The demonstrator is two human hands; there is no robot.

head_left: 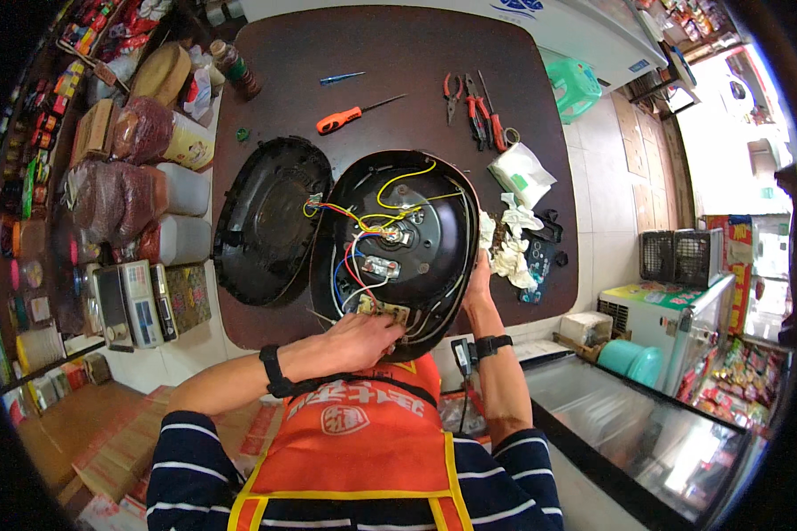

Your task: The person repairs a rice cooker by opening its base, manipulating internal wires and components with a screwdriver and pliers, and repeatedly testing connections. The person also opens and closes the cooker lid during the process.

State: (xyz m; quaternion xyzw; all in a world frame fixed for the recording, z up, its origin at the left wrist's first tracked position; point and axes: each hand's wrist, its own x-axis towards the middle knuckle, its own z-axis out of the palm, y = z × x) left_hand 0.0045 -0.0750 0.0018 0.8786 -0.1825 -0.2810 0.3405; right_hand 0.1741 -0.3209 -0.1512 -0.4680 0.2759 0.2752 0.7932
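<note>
The person's left hand (pixel 359 341) is pinching, fingers closed, a small circuit board (pixel 383 310) at the near edge of the upturned black appliance base (pixel 394 239) (wires running far-left), while the right hand (pixel 478 281) is bracing its right rim, fingers curled against it.

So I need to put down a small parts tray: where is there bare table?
The far part of the table, beyond the blue screwdriver and orange screwdriver, is bare. A smaller gap lies between that orange screwdriver and the pliers. It is crowded around the opened appliance, the detached base cover and the crumpled tissues.
</note>
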